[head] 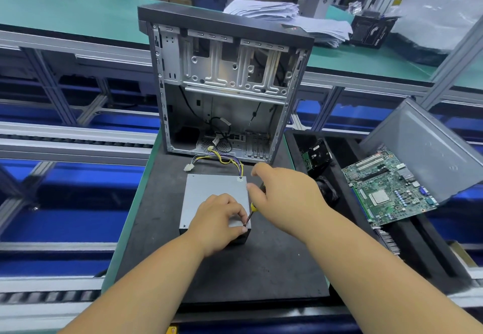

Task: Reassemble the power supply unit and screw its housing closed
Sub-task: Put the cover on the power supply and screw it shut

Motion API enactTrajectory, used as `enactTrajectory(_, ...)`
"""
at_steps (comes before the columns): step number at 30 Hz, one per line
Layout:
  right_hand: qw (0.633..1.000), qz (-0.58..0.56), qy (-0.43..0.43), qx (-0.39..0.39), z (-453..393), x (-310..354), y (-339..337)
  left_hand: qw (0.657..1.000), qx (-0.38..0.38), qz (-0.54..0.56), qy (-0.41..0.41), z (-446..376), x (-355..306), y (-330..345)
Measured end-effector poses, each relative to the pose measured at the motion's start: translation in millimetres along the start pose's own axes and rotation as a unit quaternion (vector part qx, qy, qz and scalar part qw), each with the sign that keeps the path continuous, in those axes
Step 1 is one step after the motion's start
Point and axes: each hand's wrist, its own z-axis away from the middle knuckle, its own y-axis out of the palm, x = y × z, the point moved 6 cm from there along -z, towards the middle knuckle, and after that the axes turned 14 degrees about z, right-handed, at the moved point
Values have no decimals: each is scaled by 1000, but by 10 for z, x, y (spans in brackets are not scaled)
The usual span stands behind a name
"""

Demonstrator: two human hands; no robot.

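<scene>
While the power supply unit (pixel 209 197) lay flat on the dark worktop (pixel 235 276), at 6 o'clock from the open computer case (pixel 224 85), the left hand (pixel 219 225) rested on its near right corner, fingers (pixel 241 213) pinched at the screwdriver (pixel 250 213) tip; the right hand (pixel 285 197) gripped the handle, fingers curled round it; a motherboard (pixel 386 192) lay at 3 o'clock.
</scene>
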Motion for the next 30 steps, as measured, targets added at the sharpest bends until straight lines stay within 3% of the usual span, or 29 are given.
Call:
enactTrajectory(3, 998, -55, -19, -8, 0, 26, -22, 1000, 3, 1, -1, 0, -6, 2)
enactTrajectory(8, 999, 37, 4, -21, -2, 4, -2, 1000, 1, -4, -1, -4, -4, -4)
enactTrajectory(13, 998, -64, -20, 0, 2, 18, -14, 1000, 2, -8, -1, -3, -14, -6)
enactTrajectory(18, 1000, 16, -16, -21, -13, 12, -15, 1000, 5, -3, -1, 2, -15, -12)
enactTrajectory(24, 999, -51, -11, 4, -3, 2, -2, 1000, 4, -8, 0, -3, -1, -2)
enactTrajectory(30, 1000, 20, -13, 6, -1, -44, -1, 1000, 3, -4, 3, -1, 3, -2)
